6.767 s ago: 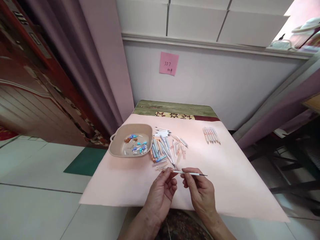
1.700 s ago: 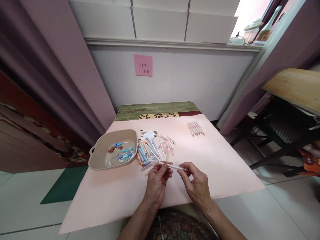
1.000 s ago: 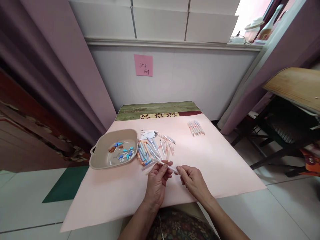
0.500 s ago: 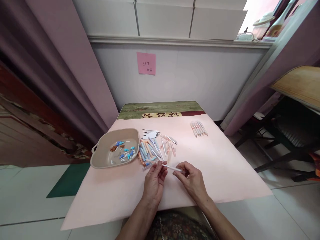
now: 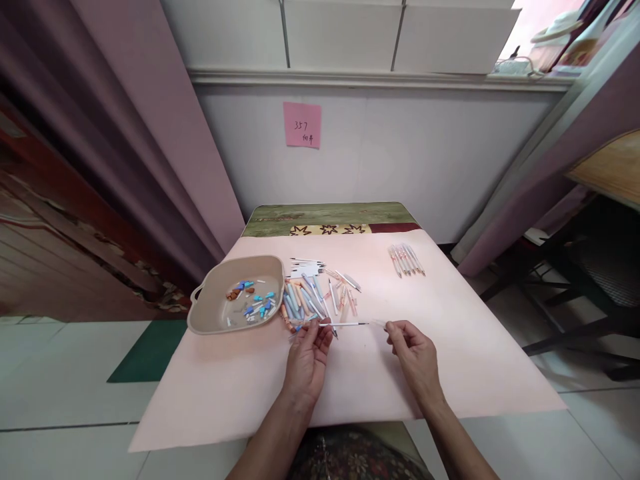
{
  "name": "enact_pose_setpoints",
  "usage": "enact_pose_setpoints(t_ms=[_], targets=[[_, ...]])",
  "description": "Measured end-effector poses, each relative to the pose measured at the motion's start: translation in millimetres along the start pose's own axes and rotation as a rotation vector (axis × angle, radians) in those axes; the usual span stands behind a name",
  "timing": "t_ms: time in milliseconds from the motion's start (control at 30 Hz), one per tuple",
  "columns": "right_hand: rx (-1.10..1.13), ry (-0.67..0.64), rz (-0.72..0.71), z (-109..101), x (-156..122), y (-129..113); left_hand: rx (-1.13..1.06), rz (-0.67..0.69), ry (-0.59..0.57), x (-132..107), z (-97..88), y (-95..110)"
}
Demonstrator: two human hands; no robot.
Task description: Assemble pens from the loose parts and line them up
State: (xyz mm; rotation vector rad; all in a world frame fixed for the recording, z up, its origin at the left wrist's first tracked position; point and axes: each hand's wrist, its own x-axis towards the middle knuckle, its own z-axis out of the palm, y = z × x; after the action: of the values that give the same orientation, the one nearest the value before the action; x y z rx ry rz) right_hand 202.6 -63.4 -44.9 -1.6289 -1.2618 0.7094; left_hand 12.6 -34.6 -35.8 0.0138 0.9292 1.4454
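My left hand (image 5: 309,357) pinches the end of a slim white pen refill (image 5: 346,325), its dark tip pointing right. Between the thumb and forefinger of my right hand (image 5: 414,353) is a small clear pen part (image 5: 379,323), whose exact kind is hard to make out. A narrow gap separates this part from the refill's tip. Just beyond my left hand lies a pile of blue and orange pen barrels (image 5: 300,297). Clear pink-patterned barrels (image 5: 345,298) lie to their right, and several white refills (image 5: 306,267) lie behind.
A beige plastic basin (image 5: 210,320) holding blue, brown and white small parts stands on the left of the pink-covered table (image 5: 240,393). Several pens (image 5: 406,260) lie in a row at the back right. A pink note (image 5: 302,125) is on the wall.
My right hand has moved right, away from my left hand, with the clear part in it. The refill's dark tip now shows bare between the hands. The view has shifted slightly.
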Motion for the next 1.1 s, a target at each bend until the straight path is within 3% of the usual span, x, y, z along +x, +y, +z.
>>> enact_pose_setpoints(t_ms=[200, 367, 467, 533, 600, 800, 933, 1100], targets=[[-0.383, -0.024, -0.251, 20.4, 7.9, 12.0, 0.013, 0.019, -0.027, -1.2, 0.4, -1.6], [-0.310, 0.101, -0.429, 18.8, 5.1, 3.9, 0.037, 0.067, -0.024, -1.7, -1.8, -1.2], [-0.404, -0.023, -0.647, 17.8, 0.5, -5.9, 0.069, 0.065, -0.057, -3.3, -1.2, -6.1], [-0.502, -0.134, -0.698, 20.7, -2.2, -8.6, 0.105, 0.053, -0.092, -4.5, -0.9, -9.7], [-0.588, -0.160, -0.680, 23.2, -4.1, -6.9, 0.177, 0.082, -0.112, -4.6, -2.0, -10.7], [-0.704, -0.094, -0.481, 16.4, -7.7, 4.2, 0.608, 0.383, -0.172, 3.9, -15.1, -2.8], [-0.707, -0.168, -0.306, 21.6, -14.9, 6.2, 0.721, 0.425, -0.251, 9.5, -20.9, -3.9], [-0.688, -0.238, -0.197, 33.2, -21.3, 7.6, 0.805, 0.443, -0.220, 16.3, -23.5, -5.7]])
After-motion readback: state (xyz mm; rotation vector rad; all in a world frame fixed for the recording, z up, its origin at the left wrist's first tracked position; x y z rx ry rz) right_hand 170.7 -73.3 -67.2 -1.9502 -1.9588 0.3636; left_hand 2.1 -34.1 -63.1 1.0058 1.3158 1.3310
